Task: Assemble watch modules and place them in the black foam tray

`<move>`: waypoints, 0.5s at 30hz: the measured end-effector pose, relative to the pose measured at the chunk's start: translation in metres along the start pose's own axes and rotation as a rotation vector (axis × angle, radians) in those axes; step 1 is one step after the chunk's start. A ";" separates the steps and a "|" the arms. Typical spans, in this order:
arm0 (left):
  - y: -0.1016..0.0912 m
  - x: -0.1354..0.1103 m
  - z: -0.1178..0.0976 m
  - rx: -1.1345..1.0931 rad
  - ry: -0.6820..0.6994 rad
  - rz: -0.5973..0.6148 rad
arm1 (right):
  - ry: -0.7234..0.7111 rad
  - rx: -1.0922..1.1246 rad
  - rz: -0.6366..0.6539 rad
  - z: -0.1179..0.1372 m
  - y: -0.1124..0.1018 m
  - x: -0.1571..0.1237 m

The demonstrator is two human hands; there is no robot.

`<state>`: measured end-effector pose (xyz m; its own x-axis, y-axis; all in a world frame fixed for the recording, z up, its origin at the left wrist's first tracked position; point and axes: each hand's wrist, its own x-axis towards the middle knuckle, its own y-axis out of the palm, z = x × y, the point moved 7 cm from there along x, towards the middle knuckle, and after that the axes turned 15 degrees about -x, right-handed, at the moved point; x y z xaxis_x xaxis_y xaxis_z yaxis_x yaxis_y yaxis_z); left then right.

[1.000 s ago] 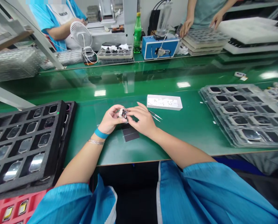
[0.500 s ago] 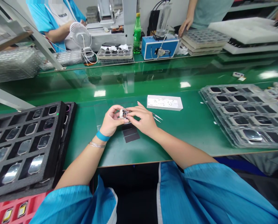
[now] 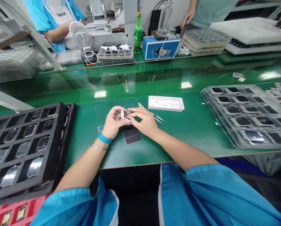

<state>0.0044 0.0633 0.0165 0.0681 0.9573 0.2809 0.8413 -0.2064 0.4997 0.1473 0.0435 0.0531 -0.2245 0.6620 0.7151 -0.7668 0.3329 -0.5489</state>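
Between my hands is a small, light-coloured smartwatch case (image 3: 124, 114), its electronic inside facing me. My left hand (image 3: 112, 121) grips it by the edges, thumb below and fingers curled behind. My right hand (image 3: 145, 121) has its fingertips pinched at the case's right side; what they press there is too small to make out. Metal tweezers (image 3: 158, 119) stick out past the right hand's far side, points to the right; I cannot tell whether the palm holds them or they lie on the table. Under the hands are dark rectangular sheets (image 3: 133, 137).
A white box (image 3: 166, 103) with tiny dark parts lies beyond my right hand. Black foam trays (image 3: 57, 138) of watch screens stand left, above a red tray (image 3: 34, 204). Clear plastic trays (image 3: 227, 133) of watch pieces lie right. Two people work across the green bench (image 3: 88, 157).
The view has shifted very slightly. Both hands stay at the smartwatch case in almost the same pose.
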 end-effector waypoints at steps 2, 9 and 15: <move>0.000 0.000 0.000 0.012 0.008 -0.001 | -0.007 -0.003 0.013 0.000 0.000 0.000; 0.002 0.000 -0.002 0.017 0.033 0.004 | 0.007 0.030 0.045 -0.002 0.003 0.000; 0.003 -0.001 -0.003 0.058 0.047 0.010 | 0.021 -0.002 0.082 -0.003 0.004 0.000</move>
<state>0.0056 0.0606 0.0203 0.0525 0.9443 0.3249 0.8705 -0.2027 0.4484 0.1456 0.0469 0.0496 -0.2732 0.7011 0.6586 -0.7450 0.2789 -0.6059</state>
